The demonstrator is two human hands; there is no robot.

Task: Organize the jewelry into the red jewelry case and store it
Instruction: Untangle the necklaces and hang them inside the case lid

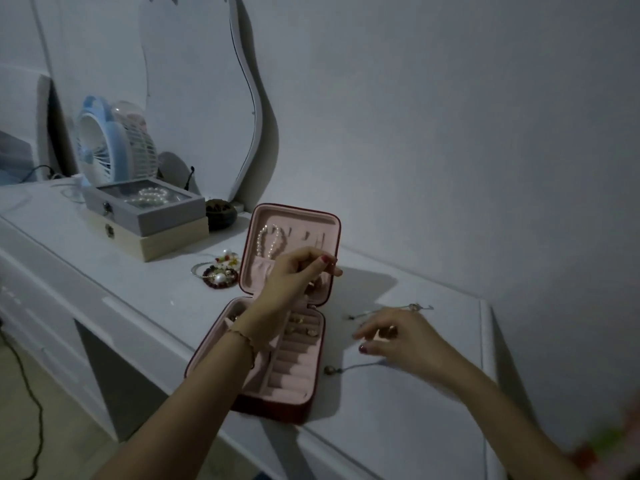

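The red jewelry case (277, 408) lies open on the white dresser, its pink lid (304, 220) standing up. A pearl strand (266, 242) hangs inside the lid, and several small gold pieces (304, 325) sit in the ring rolls. My left hand (294, 275) reaches across the case to the lid, fingers curled in a pinch; what it pinches is too small to make out. My right hand (398, 337) hovers over the tabletop right of the case with its fingers loosely bent. A thin chain with a round pendant (329, 370) lies below it, and a silver chain (414, 307) lies beyond it.
A pile of bead bracelets (218, 271) lies left of the lid. Behind it are two stacked boxes (149, 220), the top one holding pearls, with a small dark bowl (220, 213), a blue fan (104, 150) and a wavy mirror (207, 98). The dresser's front edge (138, 317) runs diagonally.
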